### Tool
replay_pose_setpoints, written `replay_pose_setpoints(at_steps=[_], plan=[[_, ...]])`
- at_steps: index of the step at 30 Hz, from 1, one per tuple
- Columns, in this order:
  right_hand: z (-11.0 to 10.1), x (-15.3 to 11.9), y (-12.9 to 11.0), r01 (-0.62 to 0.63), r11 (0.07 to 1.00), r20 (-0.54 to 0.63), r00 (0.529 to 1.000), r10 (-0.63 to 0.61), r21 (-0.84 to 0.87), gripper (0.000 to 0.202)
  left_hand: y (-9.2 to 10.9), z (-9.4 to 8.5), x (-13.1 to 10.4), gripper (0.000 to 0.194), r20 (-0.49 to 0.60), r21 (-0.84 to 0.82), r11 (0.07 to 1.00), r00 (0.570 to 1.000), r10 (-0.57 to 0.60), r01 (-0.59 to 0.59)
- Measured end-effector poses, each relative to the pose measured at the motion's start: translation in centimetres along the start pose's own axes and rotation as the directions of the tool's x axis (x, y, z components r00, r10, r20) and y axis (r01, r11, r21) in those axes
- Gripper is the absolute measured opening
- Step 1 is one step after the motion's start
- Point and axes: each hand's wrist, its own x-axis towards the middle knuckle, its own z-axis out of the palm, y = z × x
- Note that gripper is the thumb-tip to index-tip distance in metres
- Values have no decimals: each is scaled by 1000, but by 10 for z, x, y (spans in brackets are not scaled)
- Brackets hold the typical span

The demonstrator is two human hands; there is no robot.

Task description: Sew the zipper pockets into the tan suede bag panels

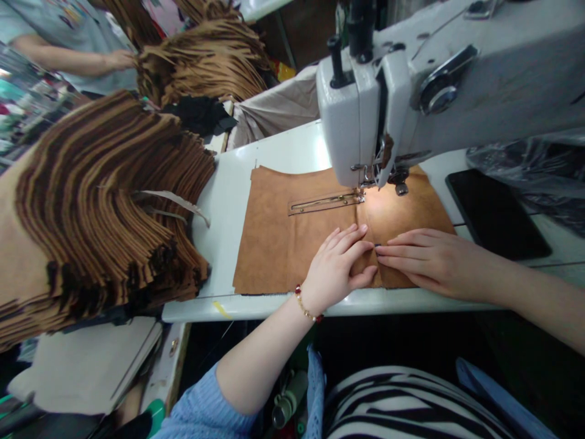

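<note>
A tan leather-like panel (267, 238) lies flat on the white sewing table (214, 207). Set into it is a brass zipper (320, 203) in a dark-outlined slot, its right end under the presser foot of the sewing machine (350, 122). Resting on the panel below the foot is my left hand (338, 265), fingers spread, with nothing held. My right hand (423, 259) lies flat on the right part, fingers stretched out and side by side. A small dark piece (377, 246) shows between the two hands at a fold line, close to my right fingertips.
A tall stack of brown panels (105, 201) fills the left. At the right a black phone (498, 213) lies beside plastic wrapping (534, 171). Behind, a person's hand (121, 60) touches another brown pile (214, 58). A bottle (290, 399) is below the table edge.
</note>
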Motion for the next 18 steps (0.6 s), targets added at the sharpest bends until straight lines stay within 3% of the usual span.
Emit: replay_pose_setpoints(at_steps=[5, 10, 18], plan=[[-3, 4, 4, 9, 1000, 18, 1000, -10, 23, 42, -1, 0, 0, 39, 4, -10, 1000, 1000, 2, -2], [-1, 10, 16, -89, 993, -14, 996, 91, 75, 45, -1, 2, -1, 39, -4, 8, 1000, 1000, 0, 0], [5, 14, 29, -100, 994, 20, 995, 100, -39, 55, 2, 1, -2, 45, -32, -5, 998, 998, -55, 55]])
